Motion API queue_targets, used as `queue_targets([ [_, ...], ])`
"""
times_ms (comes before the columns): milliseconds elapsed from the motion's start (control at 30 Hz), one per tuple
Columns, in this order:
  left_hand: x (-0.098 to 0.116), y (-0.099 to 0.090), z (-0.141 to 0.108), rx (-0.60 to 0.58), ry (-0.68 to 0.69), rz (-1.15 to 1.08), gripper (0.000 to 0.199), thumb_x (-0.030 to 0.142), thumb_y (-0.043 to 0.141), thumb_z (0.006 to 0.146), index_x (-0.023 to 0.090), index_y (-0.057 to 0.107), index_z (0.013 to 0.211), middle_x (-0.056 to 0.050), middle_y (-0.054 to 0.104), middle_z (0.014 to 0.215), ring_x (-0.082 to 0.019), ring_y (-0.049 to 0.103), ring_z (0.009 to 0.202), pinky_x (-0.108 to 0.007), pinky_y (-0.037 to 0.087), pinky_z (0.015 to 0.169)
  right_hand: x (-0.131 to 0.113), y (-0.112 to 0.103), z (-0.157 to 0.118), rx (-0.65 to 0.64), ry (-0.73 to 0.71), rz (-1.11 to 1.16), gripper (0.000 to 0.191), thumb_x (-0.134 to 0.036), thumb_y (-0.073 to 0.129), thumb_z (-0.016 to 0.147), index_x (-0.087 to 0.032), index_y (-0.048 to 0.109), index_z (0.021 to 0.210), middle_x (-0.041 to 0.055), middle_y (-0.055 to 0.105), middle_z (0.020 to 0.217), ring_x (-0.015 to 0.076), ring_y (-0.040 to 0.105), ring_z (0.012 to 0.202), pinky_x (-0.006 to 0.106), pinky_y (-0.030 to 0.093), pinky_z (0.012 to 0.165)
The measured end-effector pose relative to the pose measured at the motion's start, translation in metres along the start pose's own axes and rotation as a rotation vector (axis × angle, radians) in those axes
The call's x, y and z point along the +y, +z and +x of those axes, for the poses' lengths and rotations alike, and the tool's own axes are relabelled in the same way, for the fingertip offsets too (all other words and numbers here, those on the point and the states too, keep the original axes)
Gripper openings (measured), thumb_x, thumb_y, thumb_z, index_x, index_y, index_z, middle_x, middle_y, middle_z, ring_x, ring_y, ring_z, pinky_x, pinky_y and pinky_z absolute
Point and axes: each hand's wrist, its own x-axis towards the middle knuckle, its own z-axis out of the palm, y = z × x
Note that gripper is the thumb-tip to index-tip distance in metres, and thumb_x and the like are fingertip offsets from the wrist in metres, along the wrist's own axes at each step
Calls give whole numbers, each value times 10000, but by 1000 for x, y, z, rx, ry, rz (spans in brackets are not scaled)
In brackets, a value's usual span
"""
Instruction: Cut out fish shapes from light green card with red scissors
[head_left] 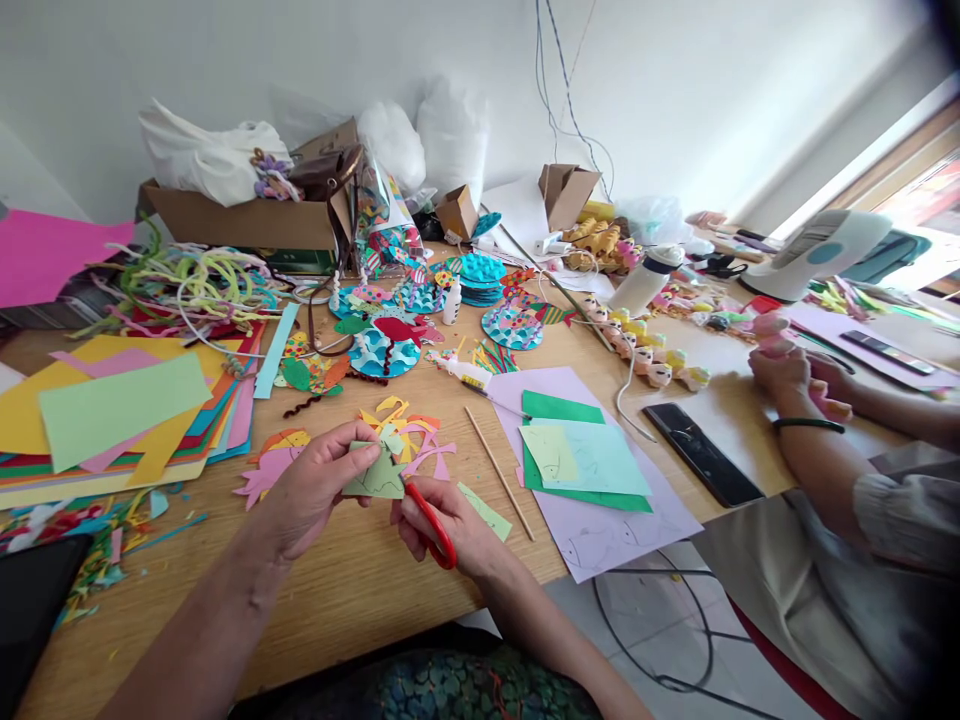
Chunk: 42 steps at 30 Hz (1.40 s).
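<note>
Thin wooden stick between red-handled scissors and rectangular lilac paper, multicoloured paper stack left, brown cardboard box behind it.

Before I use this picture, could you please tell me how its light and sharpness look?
In the head view, glare from the window washes out part of the wall; in the head view, a dark blur covers the far right edge, while the red scissors and green paper look fairly sharp; in the head view, wide-angle stretching shows toward the borders.
</note>
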Motion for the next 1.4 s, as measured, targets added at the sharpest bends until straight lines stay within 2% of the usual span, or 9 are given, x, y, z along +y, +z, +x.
queue_targets([
  [300,-4,7,0,24,1,-3,216,361,704,676,184,580,691,65,518,556,-71,398,500,-171,340,469,14,5,0,43,-84,15,474,-630,506,811,-174,488,681,-56,460,495,67,395,412,199,289,418],
  [467,-6,12,-1,37,23,14,233,373,699,663,178,570,665,64,504,544,-75,386,501,-176,335,469,11,7,-1,84,-67,-14,466,-607,497,825,-167,510,670,-53,460,476,71,403,409,201,298,421],
  [767,-6,16,-1,38,19,8,244,382,692,653,179,557,651,59,516,543,-82,406,513,-185,345,481,8,9,-1,85,-80,24,507,-655,514,784,-165,526,655,-57,448,461,62,373,394,197,283,413],
  [1200,-8,13,0,29,2,-3,246,380,699,657,180,555,656,65,511,557,-81,405,526,-181,345,495,8,12,-1,140,-36,33,534,-684,539,744,-161,523,636,-64,420,436,51,351,362,187,247,370],
  [1400,-6,11,1,22,-5,0,236,370,704,652,178,569,669,65,516,576,-83,419,550,-180,363,520,4,12,-1,149,0,42,476,-621,558,769,-160,528,656,-70,417,430,52,361,360,184,259,365],
])
